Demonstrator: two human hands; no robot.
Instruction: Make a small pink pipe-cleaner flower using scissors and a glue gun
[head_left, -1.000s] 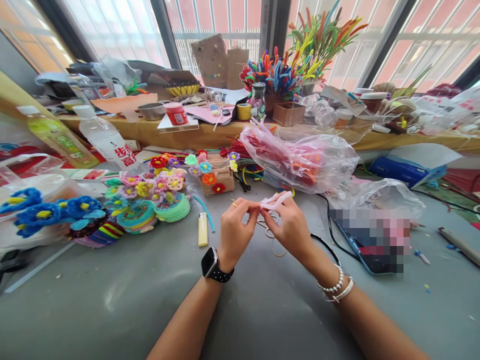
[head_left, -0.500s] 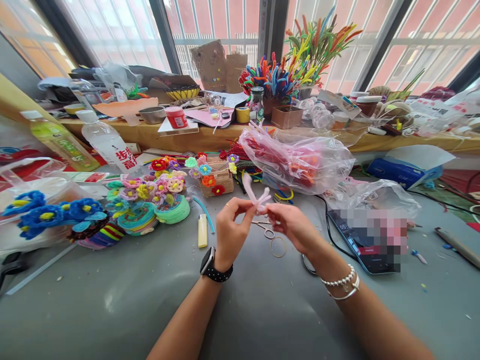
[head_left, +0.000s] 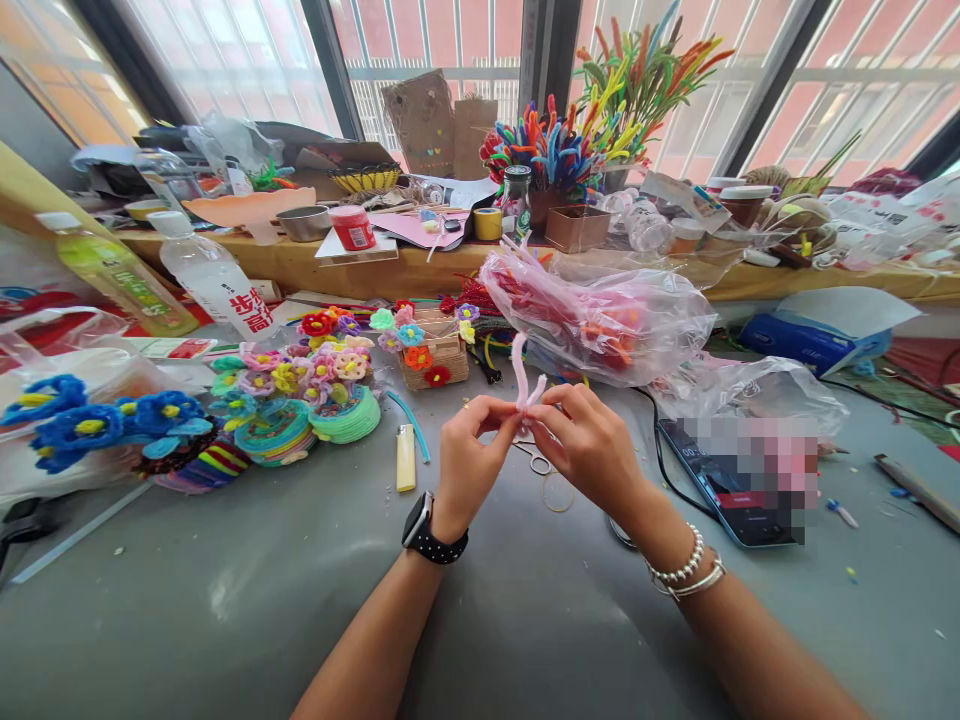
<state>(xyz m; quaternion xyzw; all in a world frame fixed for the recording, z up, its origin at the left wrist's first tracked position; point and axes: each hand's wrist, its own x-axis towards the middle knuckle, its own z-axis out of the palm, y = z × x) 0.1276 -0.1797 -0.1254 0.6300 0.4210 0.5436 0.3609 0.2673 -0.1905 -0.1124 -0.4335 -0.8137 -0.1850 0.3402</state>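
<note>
The left hand [head_left: 471, 460] and the right hand [head_left: 596, 450] meet above the middle of the desk [head_left: 517, 630], both pinching a pale pink pipe cleaner [head_left: 520, 370]. The left hand grips it between thumb and forefinger from the left; the right hand does the same from the right, its other fingers curled. The pinched part lies right at the fingertips, between the two hands, and two ends stand up above them: a longer one on the left that bends over at its top, and a shorter one on the right leaning right. What the fingers cover of it cannot be made out.

Just below the fingertips, partly hidden by the right hand, scissors [head_left: 534, 457] lie on the desk, with a thin band [head_left: 559, 511] on their near side. Left of the left hand are a yellow lighter [head_left: 406, 465] and, beside it, a curved blue strip [head_left: 409, 420]. Beyond the hands, on the far side of the desk, stand a basket [head_left: 436, 350] with small flowers, to the left, and a pink bag [head_left: 600, 310], to the right. To the right of the right hand lies a phone [head_left: 720, 490], with a black cable [head_left: 670, 470] running along its left side.
</note>
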